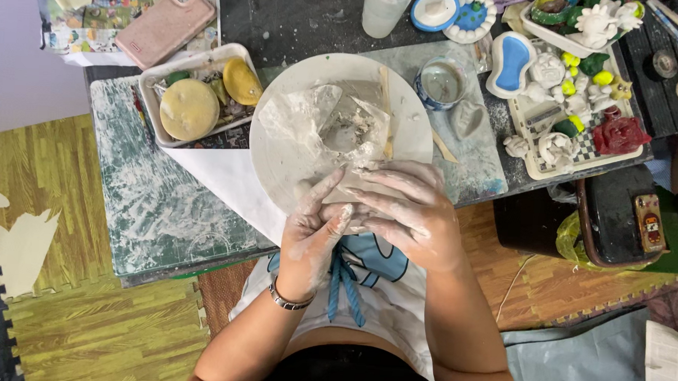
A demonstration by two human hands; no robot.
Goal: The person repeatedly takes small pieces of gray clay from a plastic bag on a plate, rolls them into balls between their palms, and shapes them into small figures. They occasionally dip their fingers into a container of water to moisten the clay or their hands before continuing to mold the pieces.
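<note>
A dark worktop (301, 17) is lying over a wood-patterned floor, crowded with small clay figures. I am pressing a pale lump of clay (336, 212) between both hands at the near edge of a round white plate (280, 146). My left hand (310, 231) is curling its clay-smeared fingers (320, 190) around it, and my right hand (410, 209) is closing over it from the other side. A tray of yellow sponges (194, 104) is sitting just left of the plate, with a pink phone (165, 24) beyond it.
</note>
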